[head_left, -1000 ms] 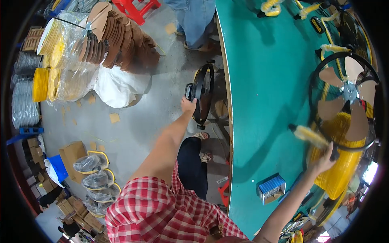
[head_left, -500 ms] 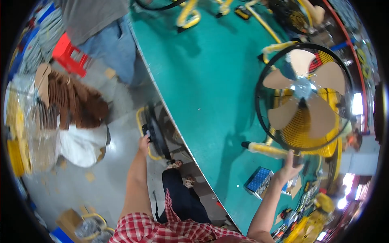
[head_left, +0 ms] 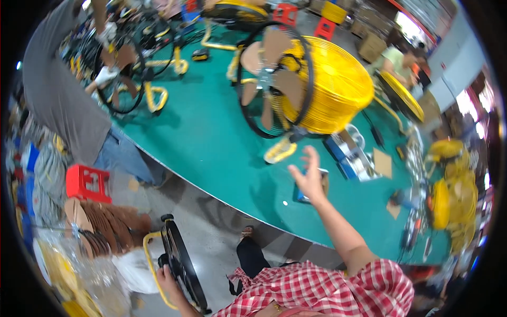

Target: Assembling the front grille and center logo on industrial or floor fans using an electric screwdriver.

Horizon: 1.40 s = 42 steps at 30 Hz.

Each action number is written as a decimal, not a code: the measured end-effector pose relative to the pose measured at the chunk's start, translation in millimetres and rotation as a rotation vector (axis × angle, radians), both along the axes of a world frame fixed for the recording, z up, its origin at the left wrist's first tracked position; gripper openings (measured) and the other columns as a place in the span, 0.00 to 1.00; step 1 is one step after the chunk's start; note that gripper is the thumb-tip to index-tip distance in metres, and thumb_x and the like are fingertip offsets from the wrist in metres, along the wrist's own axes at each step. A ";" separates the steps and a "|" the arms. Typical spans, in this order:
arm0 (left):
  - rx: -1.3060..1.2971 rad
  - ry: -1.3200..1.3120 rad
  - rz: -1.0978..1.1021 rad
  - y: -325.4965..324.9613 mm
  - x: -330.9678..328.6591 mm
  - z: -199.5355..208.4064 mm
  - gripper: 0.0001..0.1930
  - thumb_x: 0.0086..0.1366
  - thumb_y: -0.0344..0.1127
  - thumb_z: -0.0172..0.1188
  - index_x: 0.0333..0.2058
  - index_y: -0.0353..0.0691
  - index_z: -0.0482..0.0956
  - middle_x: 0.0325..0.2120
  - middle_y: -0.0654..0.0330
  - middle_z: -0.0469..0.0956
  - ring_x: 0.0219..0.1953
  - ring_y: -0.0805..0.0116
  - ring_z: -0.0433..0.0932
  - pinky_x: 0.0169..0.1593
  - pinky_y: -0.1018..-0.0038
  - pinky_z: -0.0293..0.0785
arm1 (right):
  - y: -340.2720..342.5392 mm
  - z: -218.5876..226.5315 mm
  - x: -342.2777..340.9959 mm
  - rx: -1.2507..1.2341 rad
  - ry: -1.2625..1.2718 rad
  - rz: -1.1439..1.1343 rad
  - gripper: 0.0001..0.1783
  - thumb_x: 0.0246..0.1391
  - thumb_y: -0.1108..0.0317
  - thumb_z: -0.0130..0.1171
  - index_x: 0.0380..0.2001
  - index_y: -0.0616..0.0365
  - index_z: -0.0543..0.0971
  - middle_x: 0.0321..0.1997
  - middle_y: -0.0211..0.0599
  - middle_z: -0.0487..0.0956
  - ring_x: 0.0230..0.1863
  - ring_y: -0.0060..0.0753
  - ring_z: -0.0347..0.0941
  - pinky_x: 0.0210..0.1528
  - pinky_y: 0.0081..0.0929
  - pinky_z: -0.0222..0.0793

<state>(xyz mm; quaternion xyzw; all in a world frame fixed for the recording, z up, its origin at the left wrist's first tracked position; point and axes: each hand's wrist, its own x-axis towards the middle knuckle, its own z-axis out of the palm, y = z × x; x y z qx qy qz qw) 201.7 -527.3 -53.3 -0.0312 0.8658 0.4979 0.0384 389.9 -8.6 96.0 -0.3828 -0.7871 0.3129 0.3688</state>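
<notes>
Left hand (head_left: 167, 283) clasps a black-rimmed fan (head_left: 182, 267) (its tubular stand (head_left: 149, 256) yellow), while right hand (head_left: 310, 180) spreads empty.

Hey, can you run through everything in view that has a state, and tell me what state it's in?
Left hand: gripping the held fan
Held fan: nearly edge-on, blades can't be made out
Right hand: open, empty
Middle fan: upright, front uncovered
Yellow grilles: stacked
Blue box: open
Brown blades: stacked
</notes>
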 end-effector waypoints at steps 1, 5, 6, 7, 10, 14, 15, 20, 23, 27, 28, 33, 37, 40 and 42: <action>0.097 -0.058 -0.027 7.1 6.1 40.4 0.15 0.60 0.39 0.54 0.17 0.45 0.63 0.12 0.73 0.56 0.14 0.84 0.54 0.17 0.82 0.46 | -16.4 -1.7 14.1 -0.065 0.022 0.078 0.41 0.43 0.63 0.64 0.57 0.57 0.55 0.55 0.41 0.63 0.49 0.36 0.66 0.48 0.30 0.64; 0.246 -0.110 -0.361 12.2 64.8 214.1 0.15 0.60 0.37 0.54 0.18 0.46 0.60 0.11 0.75 0.53 0.13 0.86 0.51 0.16 0.83 0.43 | -76.1 -8.0 70.3 -0.435 0.076 0.453 0.31 0.48 0.61 0.61 0.53 0.56 0.62 0.50 0.38 0.67 0.46 0.30 0.69 0.46 0.28 0.66; 0.282 -0.148 -0.418 12.2 81.4 245.1 0.14 0.60 0.37 0.54 0.18 0.45 0.61 0.11 0.75 0.53 0.12 0.86 0.51 0.15 0.83 0.43 | -89.2 -4.7 84.3 -0.526 0.118 0.523 0.30 0.49 0.60 0.61 0.53 0.56 0.63 0.49 0.38 0.68 0.46 0.29 0.69 0.46 0.27 0.67; 0.284 -0.130 -0.437 19.7 107.4 285.5 0.14 0.60 0.37 0.54 0.18 0.45 0.61 0.11 0.75 0.53 0.12 0.86 0.51 0.15 0.83 0.43 | -100.1 1.8 101.3 -0.515 0.092 0.572 0.29 0.49 0.60 0.61 0.52 0.56 0.63 0.49 0.38 0.68 0.46 0.29 0.69 0.46 0.27 0.67; -0.001 -0.283 -0.610 39.0 141.4 371.6 0.09 0.61 0.34 0.54 0.38 0.37 0.72 0.29 0.65 0.68 0.30 0.77 0.65 0.34 0.79 0.63 | -116.2 19.8 171.7 -0.513 0.117 0.559 0.32 0.47 0.57 0.61 0.54 0.55 0.63 0.51 0.40 0.67 0.48 0.32 0.68 0.49 0.29 0.65; -0.007 0.003 -0.756 91.8 196.7 446.8 0.11 0.59 0.37 0.57 0.36 0.36 0.75 0.28 0.63 0.75 0.34 0.71 0.73 0.38 0.80 0.68 | -117.0 56.5 272.9 -0.247 0.186 0.388 0.45 0.40 0.52 0.65 0.58 0.58 0.57 0.56 0.45 0.61 0.58 0.40 0.58 0.59 0.36 0.54; 0.345 0.108 -1.251 108.4 186.1 445.4 0.15 0.59 0.38 0.55 0.20 0.43 0.59 0.11 0.73 0.52 0.11 0.84 0.51 0.15 0.82 0.44 | -118.7 61.1 291.7 -0.145 0.245 0.352 0.46 0.39 0.54 0.67 0.58 0.58 0.56 0.58 0.46 0.59 0.59 0.42 0.57 0.60 0.35 0.54; 0.211 0.463 -1.431 198.1 196.1 453.9 0.08 0.59 0.30 0.53 0.23 0.38 0.64 0.15 0.68 0.59 0.15 0.79 0.57 0.17 0.83 0.50 | -121.5 81.2 408.9 -0.054 0.649 0.315 0.47 0.31 0.80 0.62 0.60 0.59 0.55 0.57 0.40 0.66 0.56 0.37 0.63 0.60 0.32 0.54; 0.295 -0.016 -1.715 340.0 301.5 467.8 0.16 0.58 0.41 0.54 0.19 0.41 0.60 0.11 0.70 0.55 0.12 0.83 0.53 0.15 0.84 0.46 | -125.8 58.2 503.8 -0.286 0.825 -0.033 0.34 0.37 0.76 0.58 0.54 0.59 0.64 0.50 0.36 0.72 0.45 0.26 0.68 0.50 0.27 0.64; 0.204 0.071 -2.014 454.5 400.1 463.2 0.17 0.59 0.46 0.53 0.17 0.41 0.66 0.11 0.72 0.58 0.13 0.83 0.53 0.17 0.83 0.46 | -117.2 26.7 596.2 0.228 0.533 -0.527 0.34 0.50 0.52 0.58 0.55 0.58 0.61 0.50 0.35 0.70 0.41 0.23 0.67 0.38 0.21 0.65; 0.174 0.054 -2.079 479.4 423.6 460.3 0.17 0.59 0.46 0.53 0.17 0.40 0.67 0.11 0.72 0.58 0.13 0.83 0.53 0.18 0.83 0.46 | -117.7 33.5 606.0 0.154 0.692 -0.548 0.32 0.51 0.52 0.58 0.54 0.58 0.63 0.41 0.33 0.73 0.32 0.19 0.65 0.30 0.19 0.63; 0.173 -0.156 -2.302 597.9 500.2 414.0 0.14 0.60 0.44 0.54 0.22 0.42 0.71 0.14 0.73 0.61 0.17 0.85 0.56 0.21 0.85 0.49 | -105.1 32.2 679.3 -0.181 0.580 -0.807 0.27 0.44 0.40 0.60 0.27 0.56 0.72 0.24 0.22 0.68 0.25 0.15 0.60 0.24 0.17 0.54; 0.141 -0.342 -2.331 647.1 545.1 361.8 0.18 0.63 0.45 0.52 0.46 0.39 0.73 0.36 0.67 0.75 0.33 0.83 0.72 0.37 0.85 0.69 | -92.2 -3.0 692.6 -0.270 0.700 -0.991 0.31 0.44 0.40 0.60 0.34 0.59 0.73 0.28 0.26 0.71 0.29 0.19 0.63 0.30 0.18 0.59; 0.076 -0.522 -2.329 656.3 543.9 363.1 0.24 0.65 0.51 0.45 0.53 0.42 0.68 0.42 0.65 0.73 0.39 0.78 0.73 0.44 0.80 0.68 | -94.6 -22.3 690.0 -0.387 0.747 -0.999 0.36 0.51 0.45 0.55 0.52 0.64 0.65 0.48 0.36 0.70 0.50 0.29 0.63 0.54 0.25 0.56; 0.242 -0.305 -2.154 636.6 529.4 359.2 0.22 0.67 0.47 0.43 0.50 0.38 0.70 0.43 0.58 0.74 0.44 0.72 0.71 0.48 0.77 0.65 | -95.4 -7.5 689.4 -0.302 0.741 -1.051 0.35 0.52 0.47 0.54 0.54 0.63 0.64 0.50 0.38 0.69 0.52 0.30 0.62 0.55 0.26 0.55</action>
